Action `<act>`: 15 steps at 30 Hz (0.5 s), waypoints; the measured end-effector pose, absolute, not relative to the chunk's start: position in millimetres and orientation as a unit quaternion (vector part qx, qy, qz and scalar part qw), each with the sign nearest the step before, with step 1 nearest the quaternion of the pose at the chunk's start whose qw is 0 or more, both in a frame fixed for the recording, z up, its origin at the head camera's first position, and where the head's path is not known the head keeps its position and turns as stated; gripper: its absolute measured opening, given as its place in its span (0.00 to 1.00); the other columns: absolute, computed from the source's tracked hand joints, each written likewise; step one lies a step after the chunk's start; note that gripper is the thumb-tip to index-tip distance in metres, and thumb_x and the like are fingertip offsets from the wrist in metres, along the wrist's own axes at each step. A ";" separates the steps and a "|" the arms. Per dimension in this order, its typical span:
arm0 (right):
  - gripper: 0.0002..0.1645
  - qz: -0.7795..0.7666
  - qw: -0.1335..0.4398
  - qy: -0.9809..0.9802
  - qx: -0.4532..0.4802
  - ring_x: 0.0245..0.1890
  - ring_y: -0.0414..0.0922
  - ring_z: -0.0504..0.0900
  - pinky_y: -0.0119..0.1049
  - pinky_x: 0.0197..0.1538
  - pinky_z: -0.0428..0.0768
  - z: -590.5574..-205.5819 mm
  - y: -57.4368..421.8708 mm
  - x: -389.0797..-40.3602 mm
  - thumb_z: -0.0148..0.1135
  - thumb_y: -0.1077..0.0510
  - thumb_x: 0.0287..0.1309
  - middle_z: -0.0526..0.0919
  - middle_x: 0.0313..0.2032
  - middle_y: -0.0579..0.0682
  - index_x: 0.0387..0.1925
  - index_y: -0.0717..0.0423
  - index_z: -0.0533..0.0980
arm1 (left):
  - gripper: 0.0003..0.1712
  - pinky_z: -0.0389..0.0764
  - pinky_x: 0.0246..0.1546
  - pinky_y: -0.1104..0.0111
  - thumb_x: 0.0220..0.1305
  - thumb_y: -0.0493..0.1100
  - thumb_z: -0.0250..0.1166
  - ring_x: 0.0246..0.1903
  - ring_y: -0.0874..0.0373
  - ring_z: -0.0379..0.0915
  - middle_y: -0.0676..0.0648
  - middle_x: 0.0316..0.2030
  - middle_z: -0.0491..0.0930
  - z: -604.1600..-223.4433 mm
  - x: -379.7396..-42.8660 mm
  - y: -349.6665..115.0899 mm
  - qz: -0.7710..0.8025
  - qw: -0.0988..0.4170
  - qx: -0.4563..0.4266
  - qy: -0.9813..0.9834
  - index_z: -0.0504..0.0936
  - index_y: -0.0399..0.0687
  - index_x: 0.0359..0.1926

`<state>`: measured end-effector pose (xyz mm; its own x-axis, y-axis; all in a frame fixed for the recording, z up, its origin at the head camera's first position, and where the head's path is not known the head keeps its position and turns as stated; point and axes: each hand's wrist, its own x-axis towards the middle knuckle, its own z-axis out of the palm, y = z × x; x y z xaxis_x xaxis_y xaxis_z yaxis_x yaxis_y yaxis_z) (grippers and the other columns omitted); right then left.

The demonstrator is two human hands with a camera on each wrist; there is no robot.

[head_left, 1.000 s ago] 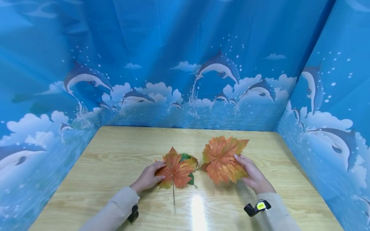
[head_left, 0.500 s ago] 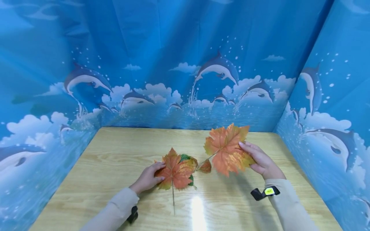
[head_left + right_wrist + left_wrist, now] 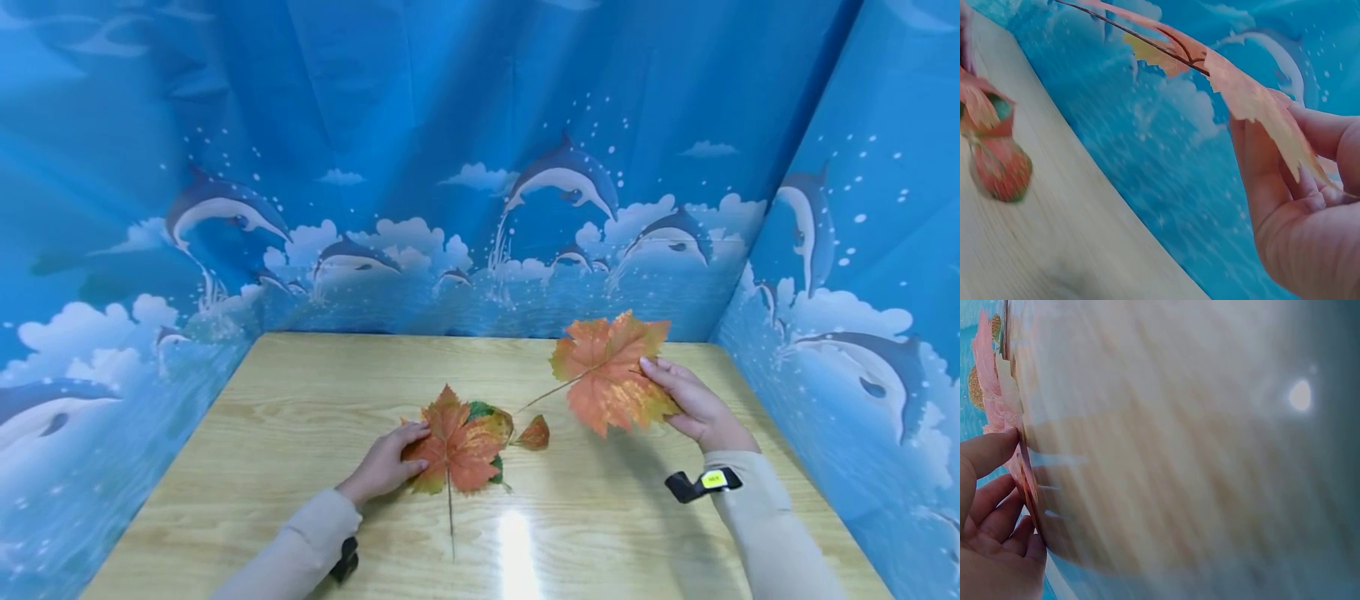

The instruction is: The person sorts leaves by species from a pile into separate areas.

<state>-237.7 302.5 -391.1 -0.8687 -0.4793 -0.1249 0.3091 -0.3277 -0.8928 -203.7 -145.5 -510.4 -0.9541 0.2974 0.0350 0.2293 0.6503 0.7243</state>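
In the head view my right hand (image 3: 701, 408) holds up a large orange maple leaf (image 3: 611, 375) by its right edge, thumb and fingers on either side of it. The leaf is raised off the table, its thin stem pointing down to the left. In the right wrist view the same maple leaf (image 3: 1254, 103) is seen nearly edge-on in the hand (image 3: 1310, 206). My left hand (image 3: 384, 462) holds the left edge of another orange maple leaf (image 3: 457, 446), which lies on the table with its stem toward me. That hand (image 3: 997, 519) grips the edge in the left wrist view.
Under the left maple leaf, green leaves (image 3: 480, 408) partly show. A small reddish-brown leaf (image 3: 534, 433) lies just right of the pile. The wooden table (image 3: 337, 375) ends at a blue dolphin-print curtain (image 3: 420, 275), which also lines both sides.
My right hand has lifted its maple leaf up and to the right, away from the pile, uncovering the small reddish-brown leaf. My left hand has stayed in place.
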 end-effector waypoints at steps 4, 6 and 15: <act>0.24 -0.812 0.246 0.522 -0.086 0.39 0.41 0.85 0.33 0.40 0.84 -392.5 321.8 -242.2 0.32 0.57 0.76 0.86 0.38 0.48 0.44 0.50 0.78 | 0.28 0.59 0.66 0.46 0.58 0.36 0.69 0.67 0.39 0.57 0.41 0.64 0.69 -511.5 -203.9 -145.0 0.391 0.046 0.143 0.908 0.74 0.38 0.60; 0.25 -0.809 0.247 0.526 -0.087 0.38 0.41 0.85 0.33 0.39 0.84 -392.9 332.2 -243.9 0.31 0.57 0.76 0.86 0.38 0.48 0.43 0.50 0.79 | 0.28 0.59 0.66 0.46 0.58 0.36 0.69 0.67 0.39 0.57 0.41 0.64 0.69 -512.0 -204.1 -144.9 0.389 0.047 0.143 0.909 0.75 0.38 0.60; 0.16 -0.770 0.222 0.598 -0.005 0.36 0.41 0.84 0.35 0.38 0.84 -398.2 377.5 -245.2 0.40 0.54 0.75 0.85 0.36 0.47 0.43 0.45 0.77 | 0.29 0.60 0.66 0.46 0.58 0.35 0.68 0.67 0.40 0.57 0.42 0.64 0.69 -511.6 -204.5 -144.7 0.390 0.047 0.143 0.909 0.74 0.38 0.61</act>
